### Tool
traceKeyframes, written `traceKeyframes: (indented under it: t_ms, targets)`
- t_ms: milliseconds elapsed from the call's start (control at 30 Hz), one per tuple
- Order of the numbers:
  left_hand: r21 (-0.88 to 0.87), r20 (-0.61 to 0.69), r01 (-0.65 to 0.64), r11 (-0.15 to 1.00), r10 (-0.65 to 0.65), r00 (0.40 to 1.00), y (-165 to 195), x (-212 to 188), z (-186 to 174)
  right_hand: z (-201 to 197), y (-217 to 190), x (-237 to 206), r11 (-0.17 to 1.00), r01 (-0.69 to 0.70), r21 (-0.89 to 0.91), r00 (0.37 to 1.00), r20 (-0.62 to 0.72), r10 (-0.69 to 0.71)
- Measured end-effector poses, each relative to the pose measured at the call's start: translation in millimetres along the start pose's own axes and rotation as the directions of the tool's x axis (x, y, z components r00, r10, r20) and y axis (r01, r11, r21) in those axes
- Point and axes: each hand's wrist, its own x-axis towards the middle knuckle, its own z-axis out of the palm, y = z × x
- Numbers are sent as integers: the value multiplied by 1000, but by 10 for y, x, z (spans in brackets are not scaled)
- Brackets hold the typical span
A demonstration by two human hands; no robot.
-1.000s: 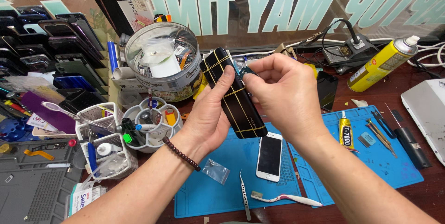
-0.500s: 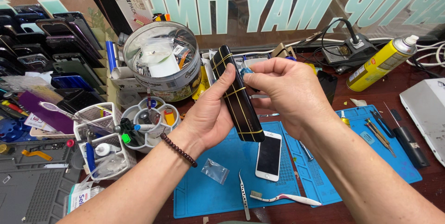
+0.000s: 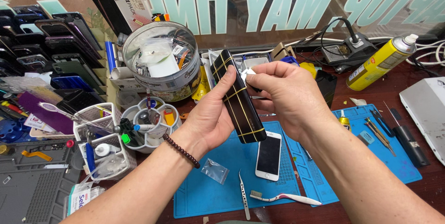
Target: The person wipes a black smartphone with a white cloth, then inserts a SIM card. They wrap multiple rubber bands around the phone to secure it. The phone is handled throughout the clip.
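Above the blue mat [image 3: 218, 196], the left hand [image 3: 211, 117] gripped the black phone [image 3: 237, 96]; right hand [image 3: 282, 96] fingers pinched a white tab [image 3: 247, 75] at its top. Peeling slowly seemed wisest.

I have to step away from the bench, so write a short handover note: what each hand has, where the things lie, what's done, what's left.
Left hand: holds the black phone with gold stripes upright over the blue mat.
Right hand: fingers pinch a small white piece at the phone's upper edge.
On the mat: white phone face up, tweezers, toothbrush, small clear bag.
Done: cannot tell.
Left: the white piece is not yet set down.
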Motion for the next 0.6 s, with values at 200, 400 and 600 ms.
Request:
traceKeyframes:
  t_ms: [200,400,600]
  targets:
    - [-60,-20,29,998,-30,999,-23,4,-6,15,34,-3,992,125,10,992,-9,-124]
    - [-28,-30,13,1000,-13,999,-54,-1,2,2,144,-62,816,465,-345,877,52,-478]
    - [4,-179,12,1000,-11,984,-40,11,-2,21,248,-39,496,751,-435,611,173,-773]
